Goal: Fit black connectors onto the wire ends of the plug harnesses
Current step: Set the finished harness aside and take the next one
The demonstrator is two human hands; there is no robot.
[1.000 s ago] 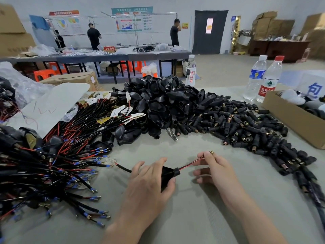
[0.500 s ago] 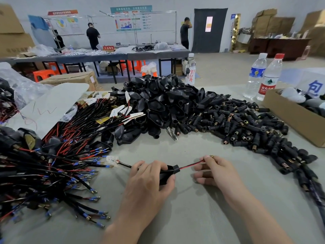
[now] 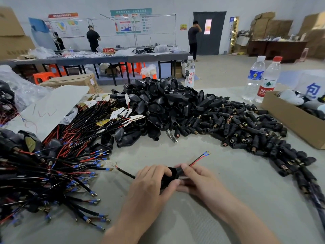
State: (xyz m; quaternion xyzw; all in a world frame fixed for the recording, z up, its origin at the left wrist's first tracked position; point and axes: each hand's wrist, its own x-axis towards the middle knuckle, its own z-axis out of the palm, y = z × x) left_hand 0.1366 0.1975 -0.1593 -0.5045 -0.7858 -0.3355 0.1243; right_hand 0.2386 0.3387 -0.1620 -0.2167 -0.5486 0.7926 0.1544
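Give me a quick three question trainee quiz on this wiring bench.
1. True or false: the left hand and the right hand both hold the black plastic plug shell.
2. The red and black wire pair leaving that shell ends in: A) blue-sleeved metal terminals, B) black connectors, C) white tags.
3. Fill in: the pile of small black barrel connectors lies to the person's ___.
Key: 1 true; 2 A; 3 right.
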